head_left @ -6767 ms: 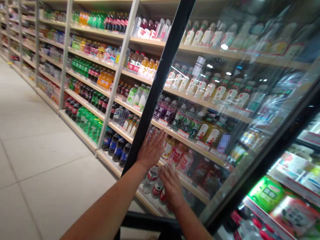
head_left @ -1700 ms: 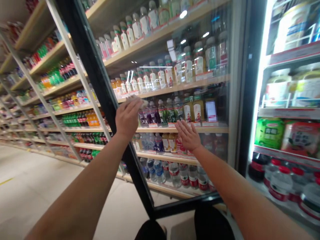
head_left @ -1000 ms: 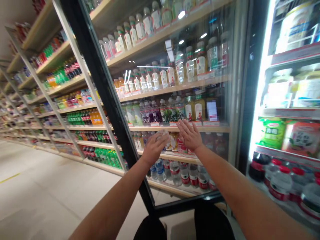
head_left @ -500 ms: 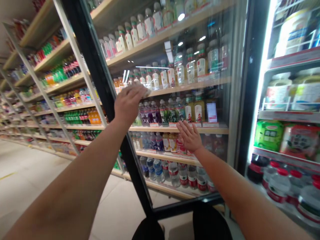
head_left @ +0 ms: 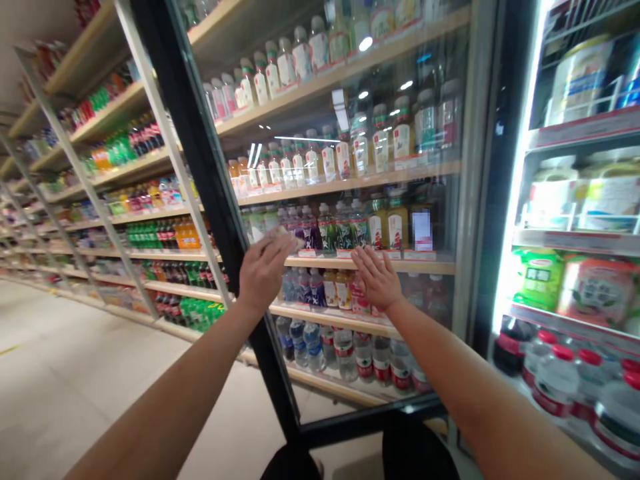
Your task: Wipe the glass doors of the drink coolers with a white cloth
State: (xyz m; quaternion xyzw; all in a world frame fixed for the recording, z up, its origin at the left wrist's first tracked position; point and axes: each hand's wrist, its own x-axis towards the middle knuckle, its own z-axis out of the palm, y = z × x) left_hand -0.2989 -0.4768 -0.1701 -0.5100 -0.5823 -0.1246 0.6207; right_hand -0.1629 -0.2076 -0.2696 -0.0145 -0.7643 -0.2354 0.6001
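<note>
A glass door point(head_left: 400, 183) with a black frame stands swung out in front of me. My left hand point(head_left: 265, 270) presses a crumpled whitish cloth point(head_left: 284, 239) against the glass near the frame's left side. Most of the cloth lies under the fingers. To the right, my right hand point(head_left: 376, 277) rests flat on the same pane, fingers stretched out and holding nothing. Bottles on shelves show through the glass behind both hands.
On the right is a lit cooler with bottles with red caps point(head_left: 560, 373) and green and red packs point(head_left: 537, 277). Wooden shelves point(head_left: 145, 217) of drinks run along the left. Pale floor tiles point(head_left: 65, 393) lie below, and my dark-clad legs point(head_left: 420, 450) are near the door's bottom edge.
My left hand has slid down the glass with the cloth, from the middle shelf's height to the one below. My right hand has stayed about where it was.
</note>
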